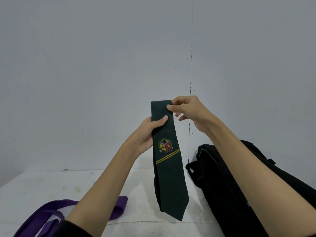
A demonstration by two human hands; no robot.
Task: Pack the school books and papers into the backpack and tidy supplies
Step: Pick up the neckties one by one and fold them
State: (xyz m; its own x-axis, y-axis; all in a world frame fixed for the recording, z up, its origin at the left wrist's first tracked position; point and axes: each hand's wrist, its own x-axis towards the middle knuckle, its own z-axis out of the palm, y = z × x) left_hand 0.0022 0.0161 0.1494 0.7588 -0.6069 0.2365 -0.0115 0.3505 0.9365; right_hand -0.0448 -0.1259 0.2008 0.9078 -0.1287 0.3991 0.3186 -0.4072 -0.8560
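**A:** At seven o'clock, a purple strap lies on the white table. What holds the centre?

**B:** A dark green school tie, folded double, hangs upright above the table. The left hand grasps it from nine o'clock, thumb pressed across the cloth just above the crest.

**A:** And at the top?

**B:** The right hand pinches the folded top edge from two o'clock, thumb and forefinger on it.

**A:** The black backpack?

**B:** It lies on the table at four o'clock, just right of the tie; whether it is unzipped cannot be told.

**A:** The risk?

**B:** Probably the fold: if either grasp loosens, the hanging layers could slide apart and the tie go in crumpled.
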